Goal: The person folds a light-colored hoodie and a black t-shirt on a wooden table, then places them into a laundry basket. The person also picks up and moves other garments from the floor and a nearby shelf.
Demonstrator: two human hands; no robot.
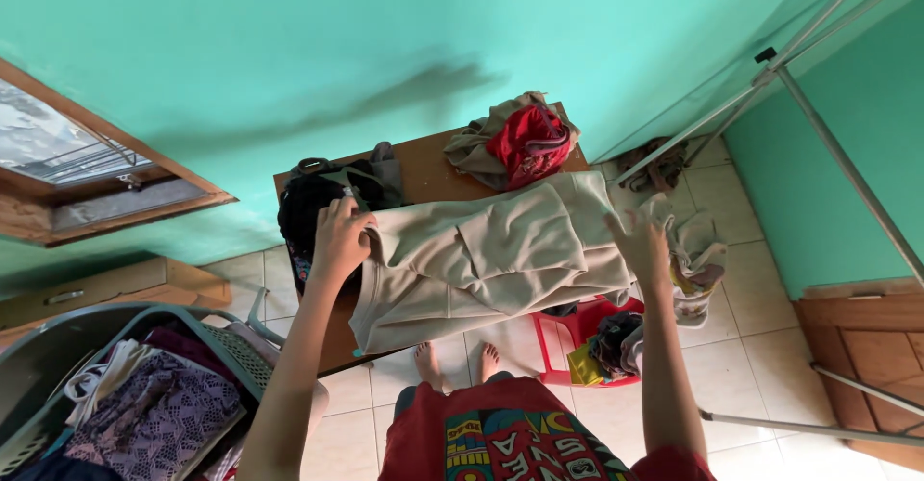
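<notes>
A beige garment (491, 255) lies spread across a brown wooden table (423, 168), its near edge hanging over the front. My left hand (339, 240) rests on the garment's left end and pinches the cloth there. My right hand (640, 245) hovers at the garment's right end with fingers spread, touching or just above the fabric; it holds nothing. My bare feet show on the tiled floor below the table.
A red and beige heap of clothes (515, 144) sits at the table's back right, dark clothes (322, 202) at its left. A red plastic stool (592, 341) with clothes stands on the floor. A grey laundry basket (135, 394) is at lower left, a metal rack (818, 125) at right.
</notes>
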